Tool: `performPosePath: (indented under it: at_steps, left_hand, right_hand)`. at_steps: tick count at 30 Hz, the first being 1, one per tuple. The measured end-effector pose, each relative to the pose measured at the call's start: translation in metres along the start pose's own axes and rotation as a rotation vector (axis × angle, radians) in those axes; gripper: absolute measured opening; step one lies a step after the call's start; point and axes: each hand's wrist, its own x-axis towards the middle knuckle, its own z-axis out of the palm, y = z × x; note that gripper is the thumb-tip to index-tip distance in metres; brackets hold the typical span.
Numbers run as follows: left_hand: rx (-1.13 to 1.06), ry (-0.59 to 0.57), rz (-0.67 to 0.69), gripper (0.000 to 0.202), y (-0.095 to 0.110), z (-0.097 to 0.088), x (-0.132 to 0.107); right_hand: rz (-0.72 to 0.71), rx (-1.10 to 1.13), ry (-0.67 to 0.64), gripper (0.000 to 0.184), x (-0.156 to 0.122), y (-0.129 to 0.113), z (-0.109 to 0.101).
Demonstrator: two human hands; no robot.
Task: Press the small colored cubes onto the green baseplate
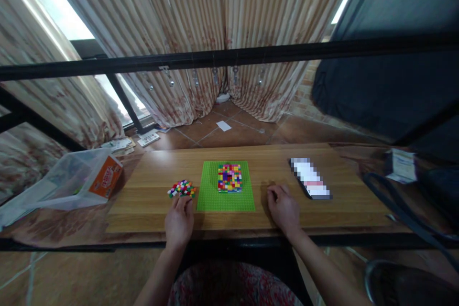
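Note:
At the near edge of a heap of small coloured building bricks (182, 188), my left hand (179, 220) has its fingers pinched together. Whatever lies between those fingertips is too small to make out. A green studded baseplate (208, 196) lies flat to the right of the heap. On it stands a roughly square block of multicoloured bricks (230, 178), built up with what looks like a gap near its middle. My right hand (284, 206) rests on the wooden board right of the baseplate, fingers curled in, with no object visible in it.
A phone (310, 178) with a blurred screen lies on the wooden board (143, 210), right of my right hand. Off the board's left end sits a translucent plastic bin (77, 181) with an orange label. A black metal bar (201, 59) crosses beyond the board, before the curtains.

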Motion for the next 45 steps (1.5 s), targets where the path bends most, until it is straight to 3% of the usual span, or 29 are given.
performPosePath:
  at_steps: [3, 7, 15, 34, 39, 45]
  left_hand:
    - [-0.125, -0.048, 0.011, 0.018, 0.016, 0.001, -0.002]
    - [-0.317, -0.093, 0.141, 0.015, 0.041, 0.004, -0.001]
    - [-0.414, -0.154, 0.212, 0.015, 0.076, 0.01, 0.013]
    - [-0.288, -0.136, 0.324, 0.011, 0.099, 0.022, 0.036]
    - [-0.225, -0.091, 0.34, 0.009, 0.097, 0.025, 0.037]
    - [-0.121, 0.052, 0.493, 0.016, 0.09, 0.038, 0.025]
  right_hand:
    - [0.005, 0.001, 0.003, 0.022, 0.0, 0.0, 0.0]
    - [0.005, -0.003, 0.01, 0.023, -0.001, 0.001, 0.0]
    - [0.012, -0.014, -0.001, 0.023, 0.0, 0.001, 0.0]
    - [0.014, -0.019, 0.003, 0.024, -0.001, 0.001, 0.0]
    - [0.011, -0.01, -0.002, 0.024, 0.0, 0.0, -0.001]
    - [0.012, -0.017, -0.002, 0.024, 0.0, 0.0, 0.0]
